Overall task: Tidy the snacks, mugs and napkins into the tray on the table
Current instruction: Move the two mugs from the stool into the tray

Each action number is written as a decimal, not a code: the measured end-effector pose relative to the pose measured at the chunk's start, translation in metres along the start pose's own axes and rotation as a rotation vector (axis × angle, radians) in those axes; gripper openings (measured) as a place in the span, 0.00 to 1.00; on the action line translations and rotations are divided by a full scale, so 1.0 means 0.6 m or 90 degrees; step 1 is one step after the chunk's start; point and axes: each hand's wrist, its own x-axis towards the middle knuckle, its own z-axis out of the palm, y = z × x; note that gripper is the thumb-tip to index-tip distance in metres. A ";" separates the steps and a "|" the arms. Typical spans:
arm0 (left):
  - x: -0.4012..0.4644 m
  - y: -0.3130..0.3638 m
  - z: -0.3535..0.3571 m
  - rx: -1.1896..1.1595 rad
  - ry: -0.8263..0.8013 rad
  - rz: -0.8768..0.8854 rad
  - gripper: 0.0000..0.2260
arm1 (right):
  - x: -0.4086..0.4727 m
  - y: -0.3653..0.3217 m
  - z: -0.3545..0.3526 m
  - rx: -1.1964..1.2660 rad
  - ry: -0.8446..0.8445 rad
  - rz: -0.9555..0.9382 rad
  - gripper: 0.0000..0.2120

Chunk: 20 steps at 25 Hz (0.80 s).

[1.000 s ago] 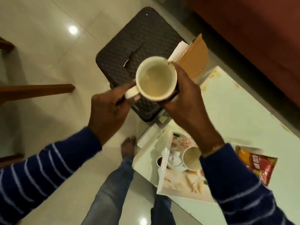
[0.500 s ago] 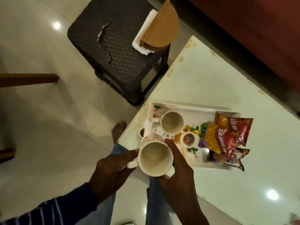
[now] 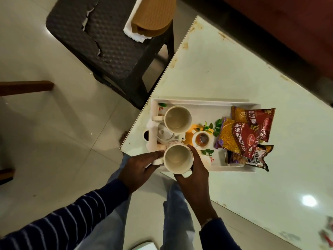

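Observation:
A white tray (image 3: 201,102) with a printed tea-and-flowers picture lies near the corner of the pale table (image 3: 234,65). Both hands hold a cream mug (image 3: 178,158) upright over the tray's near left corner: my left hand (image 3: 142,166) pinches its handle, my right hand (image 3: 195,171) wraps its right side. A second cream mug (image 3: 177,119) stands in the tray's far left part. Red and yellow snack packets (image 3: 246,130) and a dark salted-nuts packet (image 3: 252,157) lie at the tray's right end. White napkins (image 3: 134,34) sit under a brown holder on the stool.
A dark woven stool (image 3: 100,44) stands on the tiled floor just left of the table corner. A brown sofa (image 3: 288,24) runs along the table's far side. My legs in jeans are below the table edge. A wooden chair leg (image 3: 27,87) juts in at left.
Both hands carried the mug from up over the stool down and toward the table. It now sits low over the tray's near left corner.

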 end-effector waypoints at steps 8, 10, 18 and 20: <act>0.017 -0.023 0.016 -0.015 0.018 -0.015 0.14 | 0.018 0.015 0.014 -0.012 0.008 0.019 0.33; 0.021 -0.032 0.018 -0.021 0.010 -0.027 0.14 | 0.021 0.016 0.019 -0.010 0.018 0.030 0.32; 0.015 -0.043 0.013 -0.119 -0.013 -0.135 0.19 | 0.014 0.035 0.006 -0.107 0.012 0.020 0.40; 0.012 -0.048 -0.017 -0.157 -0.030 -0.211 0.24 | 0.008 0.028 -0.022 -0.150 0.101 0.021 0.41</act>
